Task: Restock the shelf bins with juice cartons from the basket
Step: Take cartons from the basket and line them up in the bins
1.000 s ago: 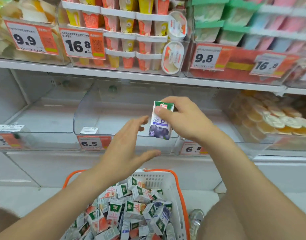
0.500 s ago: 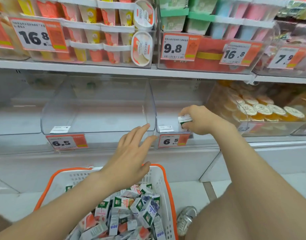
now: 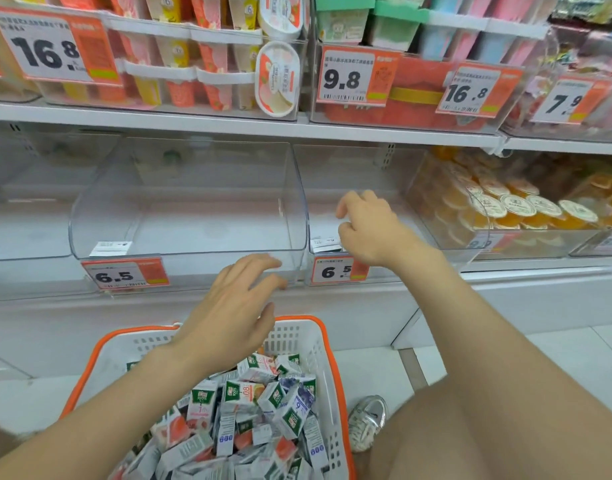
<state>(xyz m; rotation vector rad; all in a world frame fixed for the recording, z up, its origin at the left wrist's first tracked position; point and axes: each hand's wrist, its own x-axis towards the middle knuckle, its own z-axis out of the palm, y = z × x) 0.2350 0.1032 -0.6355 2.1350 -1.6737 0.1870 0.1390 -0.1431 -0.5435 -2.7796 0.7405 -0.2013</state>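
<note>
White shop shelf (image 3: 540, 268) holds clear bins (image 3: 193, 202); basket (image 3: 297, 341) on pale floor (image 3: 592, 358)

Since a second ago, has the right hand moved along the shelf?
Yes. The right hand went right and down, closer to the right 6.5 price tag; no carton shows in it.

Up top you can read four price tags, left to right: first tag (image 3: 51, 46) 16.8, second tag (image 3: 349, 76) 9.8, third tag (image 3: 470, 91) 16.8, fourth tag (image 3: 564, 102) 7.9. Lower down, the left bin (image 3: 193, 209) has a front tag (image 3: 120, 274) saying 6.5. The right bin (image 3: 323, 216) has a twin tag (image 3: 337, 270), also 6.5.
</note>
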